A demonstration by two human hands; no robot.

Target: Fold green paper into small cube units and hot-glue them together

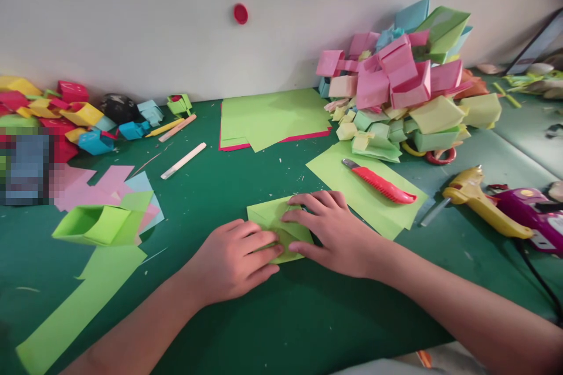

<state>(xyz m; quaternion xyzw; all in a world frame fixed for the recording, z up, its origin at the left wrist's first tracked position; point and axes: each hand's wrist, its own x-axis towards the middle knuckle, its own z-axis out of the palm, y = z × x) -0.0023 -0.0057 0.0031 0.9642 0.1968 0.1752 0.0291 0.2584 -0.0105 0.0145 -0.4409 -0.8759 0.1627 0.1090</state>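
A folded piece of light green paper [268,214] lies on the green table in front of me, creased and partly covered by both hands. My left hand [235,261] rests on its left side, with the fingers stretched out over the paper and slightly apart. From the right, my right hand [334,234] lies across the other side. Its fingers are spread and touch the paper, with the thumb near the lower edge. Right of that hand, a red-handled utility knife [382,184] lies on a flat green sheet [329,161].
Green and red sheets [272,117] are stacked by the wall. Pink, green and yellow folded paper pieces [396,82] pile up at back right. A yellow glue gun [484,202] lies right. At left are a green paper box [92,225], a green strip [83,304] and colourful paper boxes [83,114].
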